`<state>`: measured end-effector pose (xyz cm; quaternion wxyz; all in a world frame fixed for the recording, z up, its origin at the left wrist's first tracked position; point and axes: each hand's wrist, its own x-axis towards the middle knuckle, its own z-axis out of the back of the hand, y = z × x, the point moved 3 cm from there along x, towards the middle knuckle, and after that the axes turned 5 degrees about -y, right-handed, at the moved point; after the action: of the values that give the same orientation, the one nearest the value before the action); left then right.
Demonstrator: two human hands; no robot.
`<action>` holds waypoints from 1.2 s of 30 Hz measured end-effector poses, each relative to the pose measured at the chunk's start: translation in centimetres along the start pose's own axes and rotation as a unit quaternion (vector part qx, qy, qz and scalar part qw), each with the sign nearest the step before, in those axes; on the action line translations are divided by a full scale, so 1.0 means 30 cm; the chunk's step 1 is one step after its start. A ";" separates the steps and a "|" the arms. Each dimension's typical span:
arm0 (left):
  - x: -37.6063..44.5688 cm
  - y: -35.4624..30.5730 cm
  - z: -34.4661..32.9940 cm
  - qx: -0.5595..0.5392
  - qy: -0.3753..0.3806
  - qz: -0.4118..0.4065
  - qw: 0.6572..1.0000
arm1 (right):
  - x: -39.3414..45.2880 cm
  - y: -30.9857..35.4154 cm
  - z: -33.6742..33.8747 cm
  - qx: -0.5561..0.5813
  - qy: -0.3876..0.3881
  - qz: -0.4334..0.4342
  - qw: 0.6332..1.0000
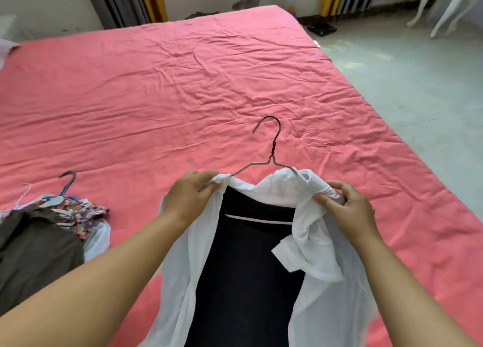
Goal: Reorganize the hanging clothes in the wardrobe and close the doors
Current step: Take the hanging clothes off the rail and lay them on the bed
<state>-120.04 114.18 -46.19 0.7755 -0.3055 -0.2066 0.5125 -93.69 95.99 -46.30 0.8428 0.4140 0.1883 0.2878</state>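
Both hands, left hand (189,195) and right hand (347,208), pinch a white shirt (308,231) onto a wire hanger (271,153).

bright, even daylight | soft shadows | wide-angle bending at edges | slight blur

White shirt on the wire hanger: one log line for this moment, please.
left hand: grips white shirt shoulder | right hand: grips other shoulder | wire hanger: over bed | wardrobe: unseen
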 end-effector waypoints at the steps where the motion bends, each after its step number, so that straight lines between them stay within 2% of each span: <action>1: 0.033 0.002 -0.020 -0.002 -0.005 0.000 1.000 | 0.045 -0.013 -0.017 -0.001 0.002 0.005 1.000; 9: 0.246 0.145 -0.268 0.041 0.008 0.011 0.999 | 0.294 -0.250 -0.251 -0.036 0.040 -0.008 0.998; 14: 0.299 0.251 -0.399 0.098 0.018 0.011 0.995 | 0.346 -0.406 -0.378 -0.090 0.022 -0.040 0.995; 20: 0.253 0.327 -0.470 0.156 0.123 0.017 0.980 | 0.329 -0.489 -0.455 -0.166 0.022 -0.061 0.984; 25: 0.166 0.287 -0.393 0.140 0.107 -0.009 0.984 | 0.232 -0.399 -0.444 -0.129 -0.038 -0.016 0.991; 31: -0.003 0.152 -0.191 0.098 0.101 -0.012 0.990 | -0.017 -0.171 -0.385 -0.009 0.043 -0.021 0.999; 36: -0.205 0.043 0.049 0.097 0.095 -0.048 0.990 | -0.272 0.040 -0.297 0.023 0.057 -0.015 0.998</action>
<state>-124.22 109.26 -46.05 0.8413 -0.2654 -0.0959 0.4610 -105.27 96.59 -49.92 0.8251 0.4135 0.2490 0.2938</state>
